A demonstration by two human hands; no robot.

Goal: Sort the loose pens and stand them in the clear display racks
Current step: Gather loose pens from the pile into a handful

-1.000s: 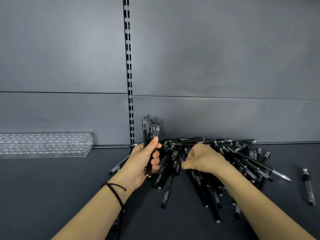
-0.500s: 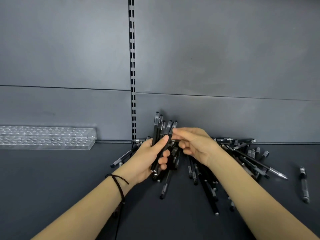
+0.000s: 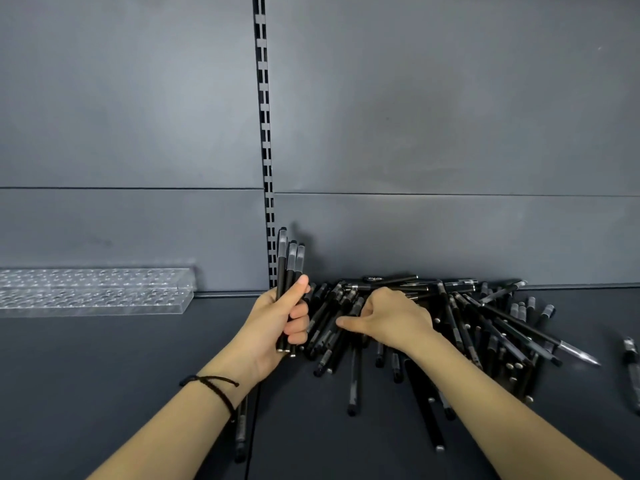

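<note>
Right hand (image 3: pixel 391 320) — fingertips hidden among pens (image 3: pixel 485 317).

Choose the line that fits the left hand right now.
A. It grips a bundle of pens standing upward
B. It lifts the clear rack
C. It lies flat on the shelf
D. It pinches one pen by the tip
A: the left hand has its fingers and thumb curled round a bundle of black pens whose capped ends stick up above it, while the clear rack lies apart from it on the shelf, off to the left.

Dark grey shelf (image 3: pixel 104 375), heap of black pens (image 3: pixel 460 317) against back, clear rack (image 3: pixel 93 299) left, stray pen (image 3: pixel 631 362) right
</note>
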